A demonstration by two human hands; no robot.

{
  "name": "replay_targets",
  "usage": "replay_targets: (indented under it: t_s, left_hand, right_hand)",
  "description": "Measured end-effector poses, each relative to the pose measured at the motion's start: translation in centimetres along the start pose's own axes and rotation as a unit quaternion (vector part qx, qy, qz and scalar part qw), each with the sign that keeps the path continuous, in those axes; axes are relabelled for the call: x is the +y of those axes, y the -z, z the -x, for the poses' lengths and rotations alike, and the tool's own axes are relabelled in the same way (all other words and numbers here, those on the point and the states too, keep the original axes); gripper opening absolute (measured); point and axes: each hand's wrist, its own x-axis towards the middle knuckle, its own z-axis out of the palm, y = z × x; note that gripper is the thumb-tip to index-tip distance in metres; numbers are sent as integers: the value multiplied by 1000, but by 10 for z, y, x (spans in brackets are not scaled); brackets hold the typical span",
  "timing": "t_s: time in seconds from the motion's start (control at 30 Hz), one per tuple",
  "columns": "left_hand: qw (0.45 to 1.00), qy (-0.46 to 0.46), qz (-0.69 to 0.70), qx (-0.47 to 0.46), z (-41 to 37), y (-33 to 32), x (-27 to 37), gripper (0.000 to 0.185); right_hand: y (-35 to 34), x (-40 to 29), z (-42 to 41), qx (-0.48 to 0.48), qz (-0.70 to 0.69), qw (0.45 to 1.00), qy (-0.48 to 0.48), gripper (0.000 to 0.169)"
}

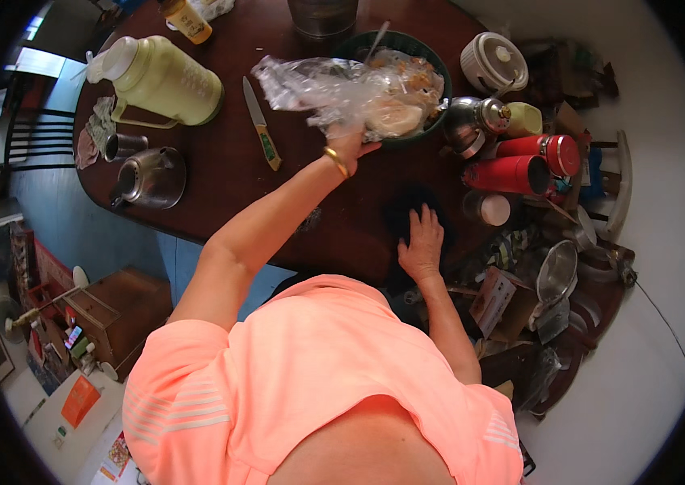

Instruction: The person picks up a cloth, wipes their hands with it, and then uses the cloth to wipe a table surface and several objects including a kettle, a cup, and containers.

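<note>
My left hand [351,145], with a gold-coloured bangle at the wrist, grips a crumpled clear plastic bag [312,82] at the near rim of a dark green basin [447,91]. A pale round item [396,116] shows through or beside the plastic, over the basin. Mixed food or scraps and a thin light handle are visible in the basin. My right hand [423,242] lies palm down, fingers spread, on a dark cloth [418,209] near the table edge. Left of the bag, a kitchen knife [262,130] lies flat, blade pointing away.
At left on the dark wooden table [215,182] are a green thermos jug [167,82], a metal kettle [151,177] and a metal cup [126,147]. To the right are another kettle [470,124], red flasks [506,174], a lidded jar [494,210] and a white lidded container [494,60].
</note>
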Motion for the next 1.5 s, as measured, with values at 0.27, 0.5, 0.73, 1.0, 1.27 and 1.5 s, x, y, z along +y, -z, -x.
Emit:
replay_targets:
  t_s: [0.27, 0.5, 0.73, 1.0, 1.27, 1.5]
  left_hand:
    - [996, 11, 27, -90, -11, 29, -38, 46]
    - [986, 39, -104, -124, 72, 94, -43, 54]
    - [624, -434, -649, -35, 126, 161, -39, 59]
    - [591, -390, -706, 22, 127, 206, -49, 43]
    - [640, -420, -617, 180, 143, 291, -39, 39]
    - [680, -386, -576, 238, 142, 337, -44, 42]
  right_hand:
    - [-13, 2, 5, 25, 24, 999, -15, 72]
    - [-15, 4, 5, 45, 26, 999, 4, 72]
    - [-21, 2, 6, 65, 50, 997, 3, 69]
    - [-56, -93, -19, 90, 77, 986, -119, 64]
    - [-63, -161, -67, 92, -86, 981, 147, 56]
    - [-35, -34, 19, 134, 82, 981, -116, 60]
